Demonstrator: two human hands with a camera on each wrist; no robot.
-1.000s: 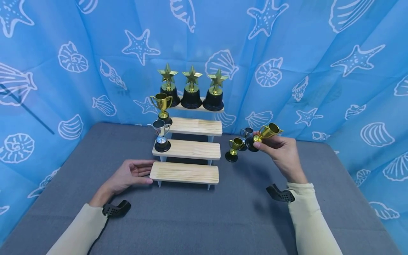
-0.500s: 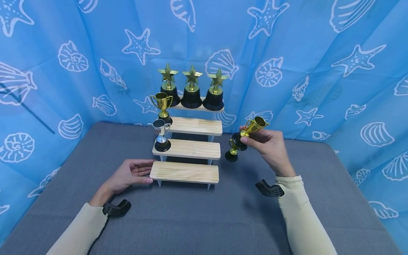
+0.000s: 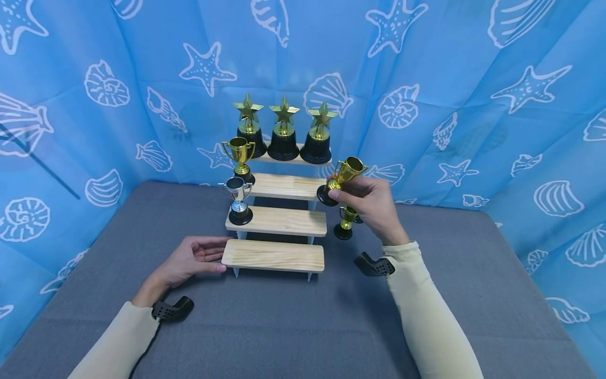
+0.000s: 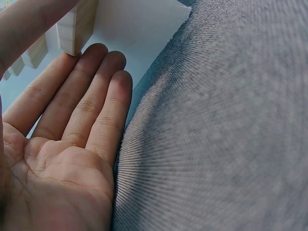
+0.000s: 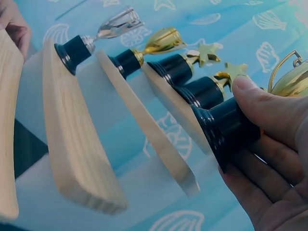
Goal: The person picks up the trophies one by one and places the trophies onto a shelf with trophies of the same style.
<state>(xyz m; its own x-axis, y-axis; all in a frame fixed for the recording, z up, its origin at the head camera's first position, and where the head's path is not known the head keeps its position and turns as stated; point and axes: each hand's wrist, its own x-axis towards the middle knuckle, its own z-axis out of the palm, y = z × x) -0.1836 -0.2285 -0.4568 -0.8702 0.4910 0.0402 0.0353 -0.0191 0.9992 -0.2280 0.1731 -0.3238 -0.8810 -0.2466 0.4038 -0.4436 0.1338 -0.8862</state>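
Observation:
A small gold cup trophy (image 3: 349,169) with a black base is pinched in my right hand (image 3: 374,202), tilted to the right. It is held beside the right end of the second-highest step of a wooden tiered stand (image 3: 273,255). In the right wrist view its black base (image 5: 231,122) covers part of the stand. My left hand (image 3: 191,260) lies at the left end of the lowest step, its fingers straight, as the left wrist view shows. A second gold cup trophy (image 3: 346,223) stands on the table below my right hand; something dark behind it is mostly hidden.
Three gold star trophies (image 3: 283,131) stand on the top step. A gold cup trophy (image 3: 240,152) is at the left of the step below, and a silver cup trophy (image 3: 239,196) at the left of the third. A blue curtain (image 3: 450,105) hangs behind the grey table (image 3: 284,326).
My right hand has carried the gold cup trophy left and up, from over the table to the stand's right side. The left hand has stayed in place.

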